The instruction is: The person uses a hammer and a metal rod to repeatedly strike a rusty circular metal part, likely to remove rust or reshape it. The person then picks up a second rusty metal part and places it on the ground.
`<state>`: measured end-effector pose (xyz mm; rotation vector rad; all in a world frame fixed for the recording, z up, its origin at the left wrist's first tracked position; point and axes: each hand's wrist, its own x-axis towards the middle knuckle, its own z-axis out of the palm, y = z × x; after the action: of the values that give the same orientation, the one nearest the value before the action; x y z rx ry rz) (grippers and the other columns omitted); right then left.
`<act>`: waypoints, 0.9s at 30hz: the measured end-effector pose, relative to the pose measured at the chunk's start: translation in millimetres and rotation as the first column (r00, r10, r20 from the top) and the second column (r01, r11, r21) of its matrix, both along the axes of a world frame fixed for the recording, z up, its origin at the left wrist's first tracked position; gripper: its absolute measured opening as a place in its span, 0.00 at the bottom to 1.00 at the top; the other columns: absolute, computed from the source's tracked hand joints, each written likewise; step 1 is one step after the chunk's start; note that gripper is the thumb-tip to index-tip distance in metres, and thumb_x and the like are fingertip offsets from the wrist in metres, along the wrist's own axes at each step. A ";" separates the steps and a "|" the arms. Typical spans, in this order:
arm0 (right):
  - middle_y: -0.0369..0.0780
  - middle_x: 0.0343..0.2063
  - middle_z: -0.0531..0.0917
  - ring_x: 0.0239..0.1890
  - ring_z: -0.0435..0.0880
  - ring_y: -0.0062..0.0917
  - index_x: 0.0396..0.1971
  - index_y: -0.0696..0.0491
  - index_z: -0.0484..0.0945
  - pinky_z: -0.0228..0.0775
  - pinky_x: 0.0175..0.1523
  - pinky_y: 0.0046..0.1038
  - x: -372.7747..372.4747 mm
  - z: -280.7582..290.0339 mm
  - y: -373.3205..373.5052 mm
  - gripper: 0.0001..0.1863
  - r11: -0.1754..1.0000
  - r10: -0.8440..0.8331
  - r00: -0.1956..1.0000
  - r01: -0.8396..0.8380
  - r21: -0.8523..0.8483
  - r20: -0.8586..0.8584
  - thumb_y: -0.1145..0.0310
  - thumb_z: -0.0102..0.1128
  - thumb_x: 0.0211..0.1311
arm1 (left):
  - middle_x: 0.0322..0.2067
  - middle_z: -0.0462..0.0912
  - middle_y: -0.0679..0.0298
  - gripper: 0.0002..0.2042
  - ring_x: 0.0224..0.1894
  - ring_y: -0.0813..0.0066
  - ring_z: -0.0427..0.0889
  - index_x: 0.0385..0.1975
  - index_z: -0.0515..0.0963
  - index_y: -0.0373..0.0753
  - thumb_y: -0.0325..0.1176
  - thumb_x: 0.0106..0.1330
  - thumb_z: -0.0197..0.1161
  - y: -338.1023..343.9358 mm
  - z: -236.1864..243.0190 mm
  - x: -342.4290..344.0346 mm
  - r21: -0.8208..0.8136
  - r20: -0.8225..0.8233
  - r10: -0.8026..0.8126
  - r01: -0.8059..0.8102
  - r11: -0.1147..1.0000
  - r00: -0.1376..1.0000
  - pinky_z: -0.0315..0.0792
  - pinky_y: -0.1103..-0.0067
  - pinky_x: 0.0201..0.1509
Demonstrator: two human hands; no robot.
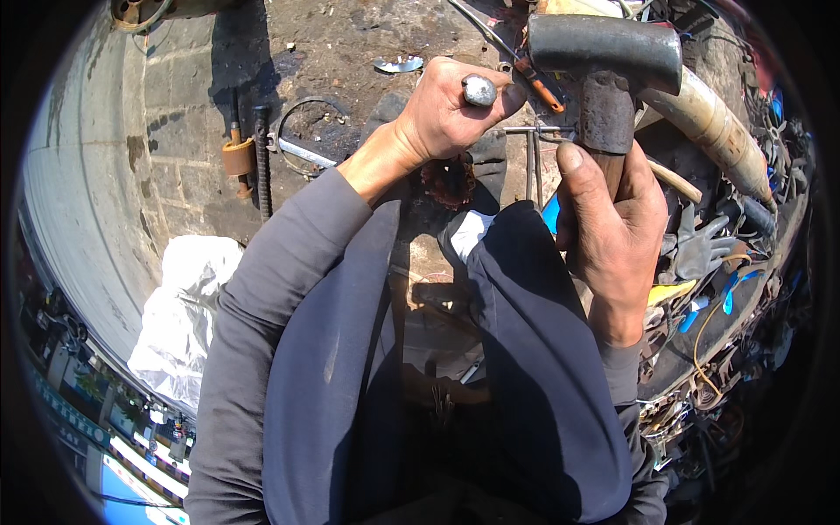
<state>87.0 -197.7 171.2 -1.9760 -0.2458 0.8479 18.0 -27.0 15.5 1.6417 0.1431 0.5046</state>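
Observation:
My left hand (451, 109) is closed in a fist around a metal bar, perhaps a chisel, whose bright, battered end (479, 90) points up at me. The bar's lower end is hidden beneath the fist. My right hand (612, 227) grips the wooden handle of a hammer (605, 52) close under its head. That dark steel head is raised to the right of my left fist, apart from the bar. Below my left hand, between my feet, lies a reddish-brown, round part (449, 182), mostly in shadow; its kind is unclear.
To the left lie a motor rotor (238, 157), a dark ribbed rod (262, 162) and a white plastic bag (188, 306). Beyond are a shiny metal scrap (398, 65) and an orange-handled tool (540, 86). At right, a large pipe (713, 131), grey gloves (700, 245) and scrap crowd the ground.

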 end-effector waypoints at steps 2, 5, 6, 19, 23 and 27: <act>0.29 0.26 0.80 0.26 0.73 0.10 0.48 0.59 0.80 0.65 0.30 0.18 -1.9 5.6 -0.8 0.11 1.000 0.018 0.999 -0.018 0.020 -0.031 0.69 0.67 0.72 | 0.18 0.78 0.54 0.07 0.19 0.60 0.76 0.26 0.83 0.36 0.31 0.65 0.67 -3.7 0.7 0.4 0.095 0.019 -0.004 0.002 0.996 1.000 0.71 0.72 0.25; 0.32 0.31 0.82 0.29 0.75 0.12 0.53 0.60 0.79 0.69 0.36 0.19 -6.6 24.4 -1.3 0.16 0.999 0.018 0.998 -0.015 -0.040 0.061 0.72 0.68 0.70 | 0.15 0.68 0.59 0.15 0.18 0.61 0.72 0.17 0.70 0.37 0.27 0.62 0.69 -9.1 1.1 -0.9 0.161 0.033 -0.037 0.031 0.986 0.999 0.65 0.71 0.23; 0.33 0.33 0.83 0.30 0.76 0.14 0.56 0.61 0.78 0.70 0.38 0.19 -9.1 32.4 -1.7 0.19 1.000 0.003 0.995 -0.003 -0.004 0.096 0.73 0.69 0.68 | 0.15 0.68 0.59 0.15 0.17 0.61 0.71 0.17 0.69 0.37 0.27 0.62 0.68 -10.9 0.8 -1.3 0.095 0.077 -0.076 0.069 0.993 0.994 0.64 0.70 0.23; 0.44 0.20 0.82 0.20 0.84 0.32 0.49 0.59 0.73 0.72 0.28 0.30 11.5 29.8 -18.6 0.14 0.893 0.440 0.840 -0.370 -0.257 0.317 0.75 0.65 0.67 | 0.21 0.78 0.54 0.06 0.23 0.50 0.77 0.24 0.79 0.37 0.29 0.61 0.67 -3.1 0.4 -11.3 0.092 0.026 -0.054 0.052 0.994 0.998 0.72 0.70 0.28; 0.35 0.22 0.81 0.22 0.75 0.17 0.46 0.59 0.76 0.68 0.29 0.25 2.0 -4.7 -11.8 0.11 0.988 0.147 0.965 -0.131 -0.084 0.217 0.71 0.65 0.72 | 0.15 0.70 0.66 0.20 0.19 0.77 0.66 0.18 0.70 0.35 0.37 0.73 0.57 29.4 6.2 -24.1 -0.412 -0.236 0.190 -0.275 0.869 0.953 0.61 0.77 0.24; 0.31 0.22 0.77 0.18 0.72 0.13 0.47 0.58 0.77 0.65 0.21 0.18 -2.7 -48.7 -24.7 0.14 0.987 -0.075 0.985 0.051 -0.156 -0.157 0.61 0.64 0.74 | 0.14 0.59 0.68 0.22 0.16 0.76 0.58 0.15 0.62 0.42 0.38 0.76 0.52 49.1 25.9 -30.7 -0.658 -0.196 0.203 -0.282 0.698 0.959 0.55 0.75 0.23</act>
<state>84.3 -222.4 122.5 -2.0294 -0.0242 1.0055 -12.7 22.2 41.4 0.9137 0.5719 0.4841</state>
